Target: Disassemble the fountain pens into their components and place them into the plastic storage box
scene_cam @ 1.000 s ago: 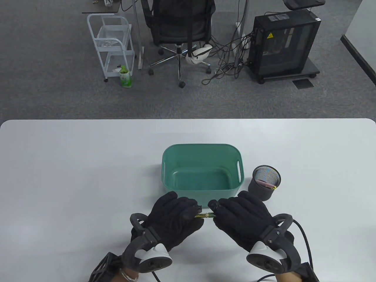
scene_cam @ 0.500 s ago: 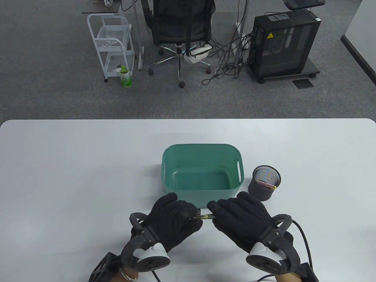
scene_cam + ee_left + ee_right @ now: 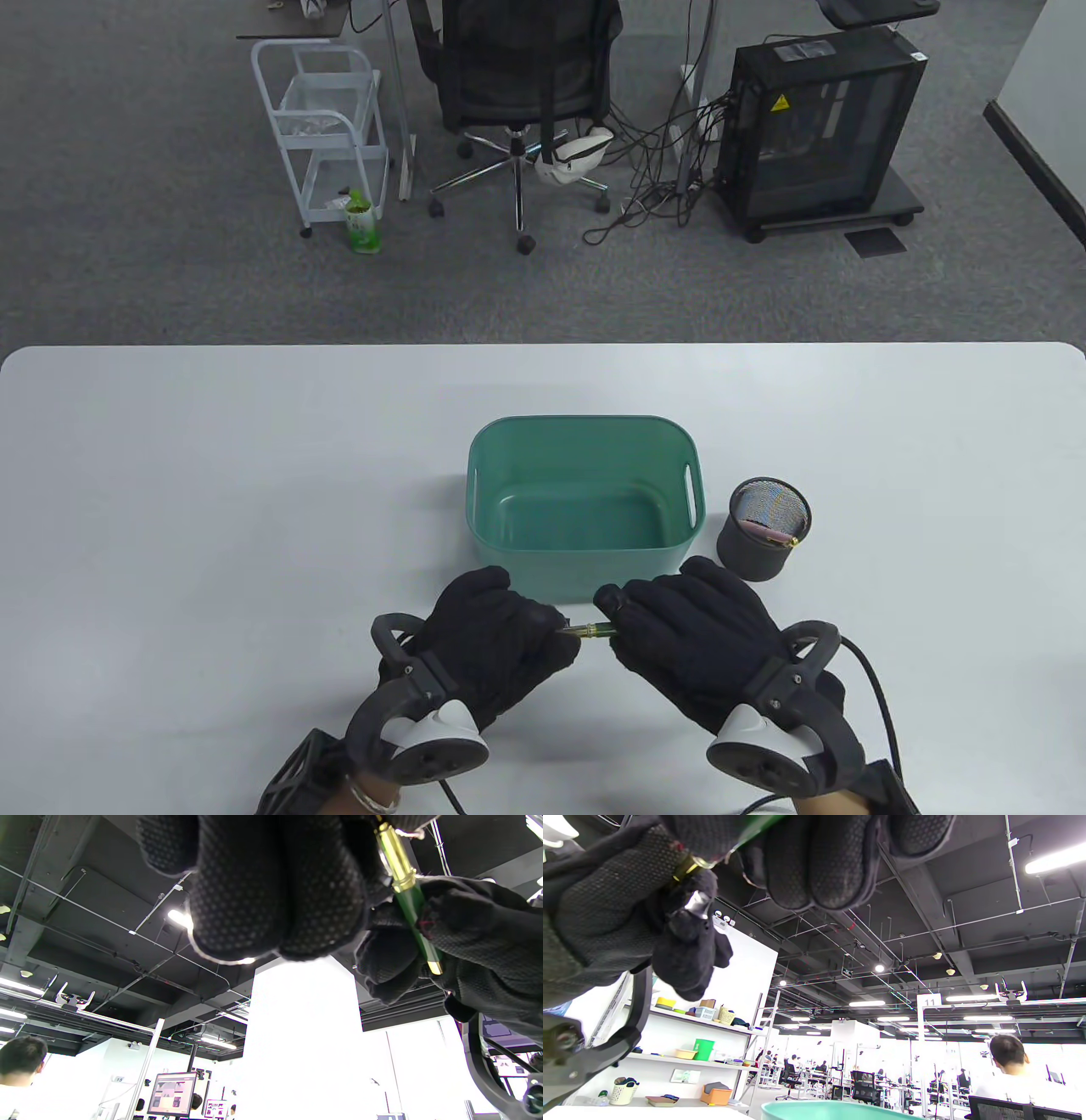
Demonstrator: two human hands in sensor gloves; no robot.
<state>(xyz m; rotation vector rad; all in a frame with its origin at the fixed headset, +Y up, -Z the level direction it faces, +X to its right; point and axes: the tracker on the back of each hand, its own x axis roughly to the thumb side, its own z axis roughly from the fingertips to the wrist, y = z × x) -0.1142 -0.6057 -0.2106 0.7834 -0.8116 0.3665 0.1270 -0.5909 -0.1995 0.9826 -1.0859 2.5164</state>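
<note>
A green fountain pen [image 3: 590, 630] with gold rings lies crosswise between my two hands, just in front of the teal plastic box [image 3: 584, 429]. My left hand [image 3: 501, 632] curls its fingers round the pen's left end. My right hand [image 3: 670, 620] grips the right end. In the left wrist view the green barrel [image 3: 413, 910] with a gold band runs between both gloves. The right wrist view shows a gold ring [image 3: 687, 868] and a silvery nib tip at the left hand. The box holds nothing that I can see.
A dark mesh pen cup [image 3: 766, 528] stands right of the box with a pink pen [image 3: 776, 535] inside. Beyond the white table [image 3: 212, 509] are an office chair [image 3: 522, 76], a white cart [image 3: 327, 127] and a computer tower [image 3: 819, 127].
Both hands have drifted slightly left and toward each other, so less of the green pen shows between them. The box and cup have not moved.
</note>
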